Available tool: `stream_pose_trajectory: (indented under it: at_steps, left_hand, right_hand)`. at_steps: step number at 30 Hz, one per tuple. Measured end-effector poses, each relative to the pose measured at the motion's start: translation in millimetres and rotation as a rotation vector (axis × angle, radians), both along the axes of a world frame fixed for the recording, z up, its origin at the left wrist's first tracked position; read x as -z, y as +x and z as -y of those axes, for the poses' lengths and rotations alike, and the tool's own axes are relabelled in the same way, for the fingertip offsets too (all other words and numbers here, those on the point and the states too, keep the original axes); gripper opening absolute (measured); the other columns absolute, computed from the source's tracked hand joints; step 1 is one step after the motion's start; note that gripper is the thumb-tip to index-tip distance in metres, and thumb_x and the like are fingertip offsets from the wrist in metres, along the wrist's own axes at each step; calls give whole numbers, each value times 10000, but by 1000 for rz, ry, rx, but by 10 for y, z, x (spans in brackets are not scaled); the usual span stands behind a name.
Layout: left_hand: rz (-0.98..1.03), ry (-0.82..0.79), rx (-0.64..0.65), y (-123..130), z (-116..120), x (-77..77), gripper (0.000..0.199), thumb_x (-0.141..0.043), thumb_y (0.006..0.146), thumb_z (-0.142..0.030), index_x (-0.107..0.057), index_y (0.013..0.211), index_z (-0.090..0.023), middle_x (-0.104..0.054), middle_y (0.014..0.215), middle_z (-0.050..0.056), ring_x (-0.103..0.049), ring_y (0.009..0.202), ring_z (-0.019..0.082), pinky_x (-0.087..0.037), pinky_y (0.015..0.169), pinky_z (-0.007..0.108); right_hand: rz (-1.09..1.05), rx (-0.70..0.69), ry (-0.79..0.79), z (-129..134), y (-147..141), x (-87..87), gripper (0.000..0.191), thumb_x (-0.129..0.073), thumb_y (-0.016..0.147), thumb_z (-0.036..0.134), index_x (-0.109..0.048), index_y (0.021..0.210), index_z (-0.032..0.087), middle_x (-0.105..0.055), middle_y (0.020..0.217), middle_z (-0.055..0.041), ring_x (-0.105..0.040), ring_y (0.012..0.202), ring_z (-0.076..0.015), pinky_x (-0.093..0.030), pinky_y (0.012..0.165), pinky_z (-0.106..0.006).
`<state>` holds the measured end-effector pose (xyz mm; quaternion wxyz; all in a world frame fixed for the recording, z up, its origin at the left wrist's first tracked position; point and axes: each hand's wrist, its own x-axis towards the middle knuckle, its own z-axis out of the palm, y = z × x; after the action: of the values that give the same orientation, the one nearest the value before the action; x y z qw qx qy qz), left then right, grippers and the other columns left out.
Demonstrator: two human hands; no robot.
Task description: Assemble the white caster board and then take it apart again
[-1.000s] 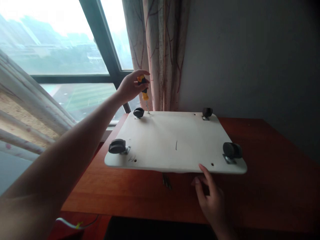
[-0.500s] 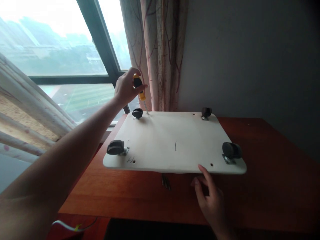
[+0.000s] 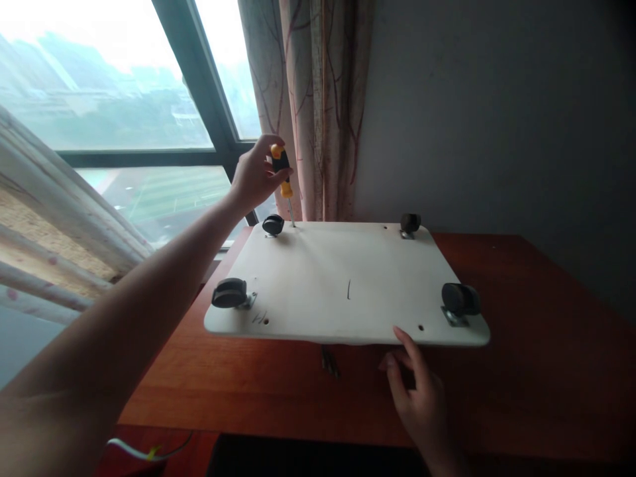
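Observation:
My left hand is closed around the yellow and black handle of a screwdriver. The screwdriver stands nearly upright, tip down in a hole near the far left corner of a white board, beside a black caster. At the board's near edge is my right hand, its index fingertip resting on the edge, thumb apart and other fingers curled below the edge. More casters sit at the near left, near right and far right. Open holes show near the board's edges.
Several screws lie on the brown wooden table by the board's near edge. Curtains hang behind, next to a window. A white cable runs below the table at the lower left.
The screwdriver's handle has swung slightly right and become more upright as my left hand turned. Its tip stays at the same hole. My right hand has not moved.

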<state>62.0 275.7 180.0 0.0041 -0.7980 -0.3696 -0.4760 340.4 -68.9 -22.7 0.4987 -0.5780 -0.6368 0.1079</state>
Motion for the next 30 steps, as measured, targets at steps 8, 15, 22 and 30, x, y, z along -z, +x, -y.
stream_pose_trajectory:
  at_steps: [8,15,22,30]
  left_hand:
    - [-34,66,-59,30,-50,25,461,-614,850,-196,-586,1307,-245,-692,1100,77,-704,784,181,-577,707,309]
    - [-54,86,-177,41,-33,19,535,-773,738,-220,-641,1254,-258,-676,1092,78,-694,795,216,-595,763,386]
    - [-13,-48,74,62,-117,64,667,-615,799,-125,-497,1441,-267,-635,1280,92,-678,996,198,-605,840,327]
    - [-71,80,-90,69,-14,54,628,-751,743,-224,-584,1348,-260,-625,1231,106,-679,867,215,-602,788,373]
  right_hand:
    - [5,-1,10,0,1,6,460,-540,991,231,-493,1448,222,-776,842,-7,-770,773,-142,-612,721,-188]
    - [-2,5,4,10,2,21,453,-543,990,234,-502,1441,216,-779,862,-17,-772,798,-145,-613,732,-193]
    - [-7,2,2,-2,3,15,453,-538,990,240,-506,1441,209,-784,871,-27,-768,758,-147,-619,716,-205]
    - [-17,7,5,0,-8,-6,444,-532,989,253,-527,1430,203,-776,822,-21,-771,745,-165,-626,686,-222]
